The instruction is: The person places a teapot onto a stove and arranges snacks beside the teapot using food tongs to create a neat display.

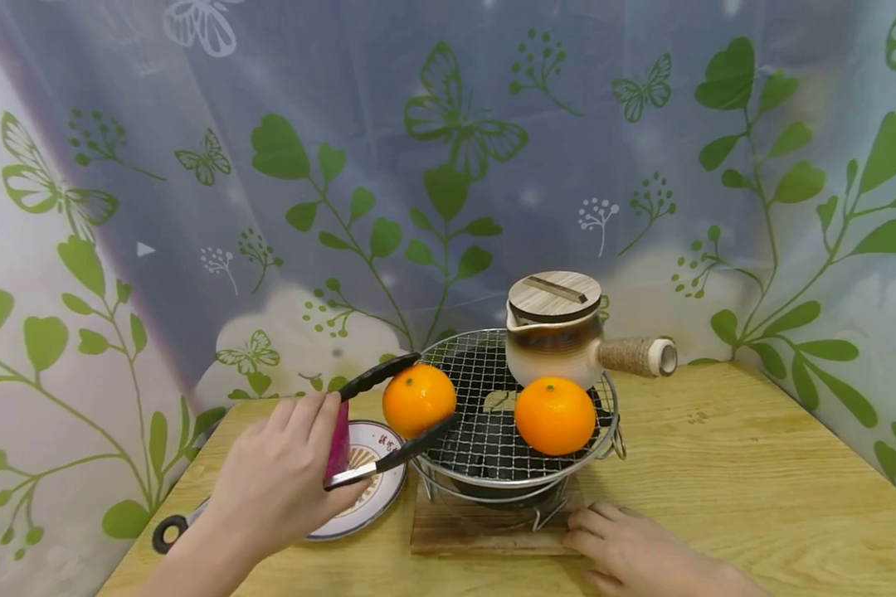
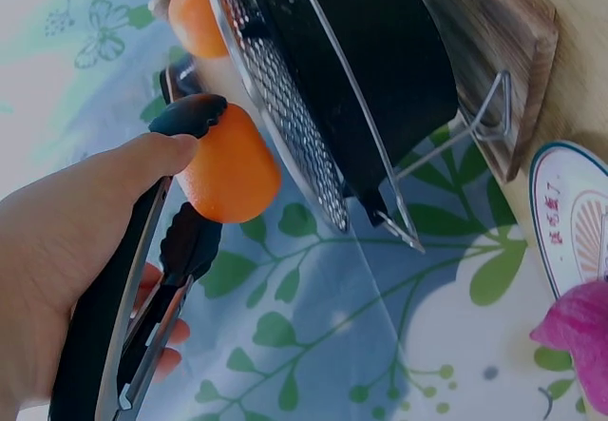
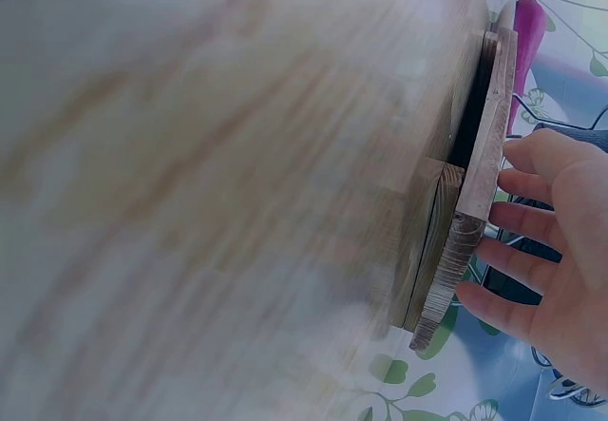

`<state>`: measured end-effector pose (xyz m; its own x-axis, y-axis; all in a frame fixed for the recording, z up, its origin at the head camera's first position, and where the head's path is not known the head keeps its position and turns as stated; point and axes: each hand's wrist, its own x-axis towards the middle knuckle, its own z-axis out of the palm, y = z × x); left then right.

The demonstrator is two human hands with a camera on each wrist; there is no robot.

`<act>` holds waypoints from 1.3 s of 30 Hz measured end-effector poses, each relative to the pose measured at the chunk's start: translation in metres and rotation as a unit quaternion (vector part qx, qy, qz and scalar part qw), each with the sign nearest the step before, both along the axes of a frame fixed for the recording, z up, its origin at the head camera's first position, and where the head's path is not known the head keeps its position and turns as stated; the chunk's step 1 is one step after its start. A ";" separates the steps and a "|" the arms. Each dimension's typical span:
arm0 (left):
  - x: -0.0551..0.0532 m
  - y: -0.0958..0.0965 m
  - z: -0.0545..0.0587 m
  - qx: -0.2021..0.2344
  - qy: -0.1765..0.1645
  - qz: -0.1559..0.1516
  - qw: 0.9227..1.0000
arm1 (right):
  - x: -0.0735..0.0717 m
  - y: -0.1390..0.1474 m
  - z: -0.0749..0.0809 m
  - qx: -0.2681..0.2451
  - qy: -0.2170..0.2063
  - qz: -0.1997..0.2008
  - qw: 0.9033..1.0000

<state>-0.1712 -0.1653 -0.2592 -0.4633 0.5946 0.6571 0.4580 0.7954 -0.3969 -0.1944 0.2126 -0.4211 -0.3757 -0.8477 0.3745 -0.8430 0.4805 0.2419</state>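
Left hand (image 1: 280, 468) grips tongs (image 1: 401, 453), jaws either side of left orange (image 1: 419, 398) at grill's (image 1: 481, 439) 9 o'clock edge; can't tell if that orange touches the mesh. Right hand (image 1: 635, 543) holds nothing, fingers extended against board (image 1: 485, 532) at its 3 o'clock end. Right orange (image 1: 555, 419) on grill at 4 o'clock, pot (image 1: 548, 352) at 1. Plate (image 1: 388, 487) at 8, beside grill.

on the grill (image 1: 478, 444), orange (image 1: 555, 416) before pot (image 1: 551, 352); left, another orange (image 1: 419, 400) between tongs (image 1: 409, 450).
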 end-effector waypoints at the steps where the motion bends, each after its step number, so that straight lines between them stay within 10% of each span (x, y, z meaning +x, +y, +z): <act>1: 0.000 0.002 -0.001 -0.001 -0.001 0.001 1.000 | 0.000 0.000 0.000 0.000 0.001 0.000 1.000; 39: 0.005 0.028 -0.005 -0.013 -0.028 -0.017 0.999 | -0.002 0.002 0.000 -0.001 -0.015 0.004 1.000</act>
<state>-0.1661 -0.1376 -0.2638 -0.4775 0.6282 0.6143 0.5075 0.7679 -0.3908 -0.1960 0.2141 -0.4214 -0.3807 -0.8495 0.3653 -0.8535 0.4748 0.2145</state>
